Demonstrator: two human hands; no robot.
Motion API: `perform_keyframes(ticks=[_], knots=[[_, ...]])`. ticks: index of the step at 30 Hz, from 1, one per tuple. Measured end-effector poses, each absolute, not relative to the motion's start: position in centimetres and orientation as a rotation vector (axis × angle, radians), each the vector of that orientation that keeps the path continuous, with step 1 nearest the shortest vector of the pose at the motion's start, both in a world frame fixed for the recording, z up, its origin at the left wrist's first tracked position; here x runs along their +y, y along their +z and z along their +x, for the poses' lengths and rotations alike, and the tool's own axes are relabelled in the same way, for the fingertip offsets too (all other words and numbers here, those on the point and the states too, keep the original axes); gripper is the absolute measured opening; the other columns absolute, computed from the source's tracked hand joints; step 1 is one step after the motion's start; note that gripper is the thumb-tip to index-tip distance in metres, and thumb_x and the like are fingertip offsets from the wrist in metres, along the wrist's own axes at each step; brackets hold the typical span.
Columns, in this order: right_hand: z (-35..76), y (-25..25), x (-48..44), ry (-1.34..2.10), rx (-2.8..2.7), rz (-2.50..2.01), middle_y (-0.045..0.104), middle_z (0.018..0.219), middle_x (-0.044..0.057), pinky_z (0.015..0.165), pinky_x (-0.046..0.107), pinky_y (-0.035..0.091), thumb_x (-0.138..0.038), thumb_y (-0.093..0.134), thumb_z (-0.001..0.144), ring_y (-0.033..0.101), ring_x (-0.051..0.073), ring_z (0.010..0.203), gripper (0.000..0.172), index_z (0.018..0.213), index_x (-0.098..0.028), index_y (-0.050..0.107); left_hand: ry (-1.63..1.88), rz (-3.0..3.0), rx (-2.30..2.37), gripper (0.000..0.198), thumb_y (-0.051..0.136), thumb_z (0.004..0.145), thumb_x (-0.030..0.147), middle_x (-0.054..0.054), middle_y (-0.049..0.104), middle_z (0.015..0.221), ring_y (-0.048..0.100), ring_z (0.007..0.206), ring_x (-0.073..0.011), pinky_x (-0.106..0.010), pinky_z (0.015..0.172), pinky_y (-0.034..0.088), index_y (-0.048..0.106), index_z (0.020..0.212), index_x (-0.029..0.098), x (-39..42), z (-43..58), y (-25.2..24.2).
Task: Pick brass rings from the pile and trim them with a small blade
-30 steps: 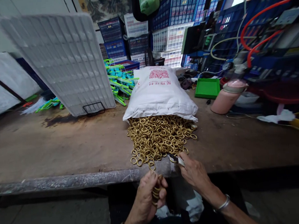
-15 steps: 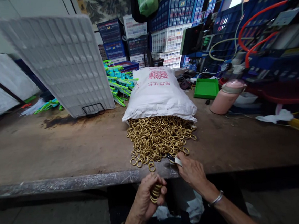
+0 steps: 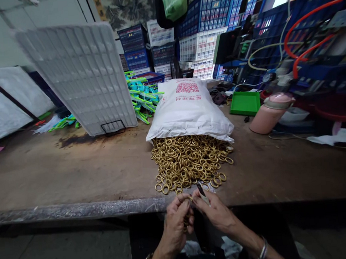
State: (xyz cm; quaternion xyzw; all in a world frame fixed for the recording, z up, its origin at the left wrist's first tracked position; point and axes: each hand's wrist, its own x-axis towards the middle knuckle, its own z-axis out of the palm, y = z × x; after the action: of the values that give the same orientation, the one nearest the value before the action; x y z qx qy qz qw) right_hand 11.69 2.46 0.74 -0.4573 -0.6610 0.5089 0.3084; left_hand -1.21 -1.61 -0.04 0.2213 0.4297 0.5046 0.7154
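Observation:
A heap of small brass rings [image 3: 190,162] spills from the open mouth of a white sack [image 3: 188,104] lying on the brown workbench [image 3: 74,173]. My left hand [image 3: 177,223] is closed round a stack of brass rings just below the bench's front edge. My right hand [image 3: 217,214] pinches a small dark tool with a pale handle [image 3: 202,194], its tip pointing up toward the nearest rings. The two hands touch each other at the fingertips, close to the edge of the heap.
A white grid tray [image 3: 79,77] leans upright at the back left beside green and blue plastic hangers [image 3: 142,94]. A green tray [image 3: 245,103] and a pink flask [image 3: 269,112] lie right of the sack. Stacked crates [image 3: 196,44] and hoses fill the back.
My right hand drew back from the ring heap with the tool and met my left hand, which rose slightly toward the bench edge. The view shifted a little.

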Motion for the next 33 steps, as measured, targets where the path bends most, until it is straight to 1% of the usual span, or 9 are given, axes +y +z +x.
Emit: perform_keyframes(ticks=[3,7,9,12,16,20,26,29,33], knots=[[10.8,0.8,2.1,1.588,-1.571,-1.127,0.036,0.053,-0.007,0.047,0.02,0.029,-0.051,0.041,0.077,0.033,0.007,0.048,0.034,0.066,-0.019,0.042,1.121,0.553,0.956,0.037,0.059,0.07,0.043,0.005,0.046,0.058,0.037,0.039,-0.0027,-0.013,0.031,0.02,0.051,0.093,0.014,-1.5,-1.2,0.2],[10.5,0.8,2.0,1.746,-1.406,-1.145,0.029,0.047,-0.01,0.04,0.02,0.02,-0.053,0.041,0.076,0.024,0.006,0.04,0.034,0.065,-0.021,0.038,1.143,0.6,1.015,0.033,0.059,0.069,0.045,0.005,0.045,0.056,0.035,0.038,-0.0028,-0.014,0.032,0.021,0.049,0.076,0.014,-1.6,-1.4,0.2],[10.6,0.6,2.0,1.715,-1.429,-1.155,0.029,0.047,-0.01,0.04,0.02,0.021,-0.051,0.041,0.077,0.024,0.006,0.04,0.032,0.066,-0.021,0.039,1.143,0.652,1.079,0.032,0.057,0.07,0.045,0.006,0.042,0.05,0.031,0.037,-0.003,-0.015,0.033,0.021,0.046,0.07,0.015,-1.6,-1.5,0.1],[10.8,0.0,2.2,1.587,-1.542,-1.197,0.035,0.049,-0.008,0.044,0.02,0.027,-0.047,0.039,0.079,0.032,0.007,0.044,0.03,0.067,-0.02,0.042,1.123,0.796,1.224,0.029,0.051,0.075,0.043,0.007,0.038,0.044,0.029,0.035,-0.0041,-0.017,0.035,0.023,0.044,0.064,0.017,-1.6,-1.6,-0.1],[10.9,0.0,2.4,1.378,-1.728,-1.301,0.041,0.055,-0.006,0.051,0.022,0.031,-0.043,0.04,0.078,0.038,0.009,0.052,0.028,0.066,-0.019,0.044,1.184,1.122,1.375,0.025,0.049,0.076,0.032,0.004,0.039,0.051,0.035,0.047,-0.0066,-0.018,0.047,0.03,0.046,0.058,0.016,-1.7,-1.7,-0.1],[10.5,0.7,2.4,1.207,-1.832,-1.401,0.04,0.057,-0.006,0.052,0.022,0.029,-0.038,0.043,0.074,0.036,0.01,0.056,0.023,0.06,-0.02,0.041,1.186,1.33,1.435,0.021,0.047,0.077,0.026,0.003,0.038,0.056,0.035,0.054,-0.0088,-0.021,0.054,0.031,0.047,0.059,0.016,-1.8,-1.9,-0.5],[10.0,0.1,2.6,1.176,-1.853,-1.459,0.036,0.056,-0.007,0.052,0.022,0.028,-0.036,0.04,0.074,0.035,0.01,0.056,0.022,0.059,-0.02,0.038,1.2,1.258,1.415,0.02,0.049,0.077,0.029,0.003,0.041,0.059,0.037,0.057,-0.0095,-0.021,0.055,0.033,0.049,0.061,0.016,-1.9,-1.9,-0.8],[10.0,-0.6,2.7,1.174,-1.814,-1.457,0.037,0.056,-0.007,0.053,0.022,0.029,-0.035,0.041,0.074,0.036,0.01,0.057,0.022,0.059,-0.02,0.038,1.178,1.121,1.35,0.021,0.05,0.076,0.034,0.004,0.042,0.056,0.037,0.05,-0.0078,-0.019,0.049,0.033,0.05,0.065,0.016,-1.9,-1.8,-0.3],[10.1,-0.9,2.7,1.21,-1.763,-1.422,0.04,0.057,-0.006,0.054,0.022,0.03,-0.035,0.04,0.075,0.039,0.01,0.058,0.021,0.062,-0.019,0.042,1.067,0.83,1.205,0.026,0.052,0.074,0.043,0.006,0.04,0.051,0.032,0.037,-0.0044,-0.016,0.035,0.025,0.048,0.073,0.017,-1.9,-1.8,0.0]])
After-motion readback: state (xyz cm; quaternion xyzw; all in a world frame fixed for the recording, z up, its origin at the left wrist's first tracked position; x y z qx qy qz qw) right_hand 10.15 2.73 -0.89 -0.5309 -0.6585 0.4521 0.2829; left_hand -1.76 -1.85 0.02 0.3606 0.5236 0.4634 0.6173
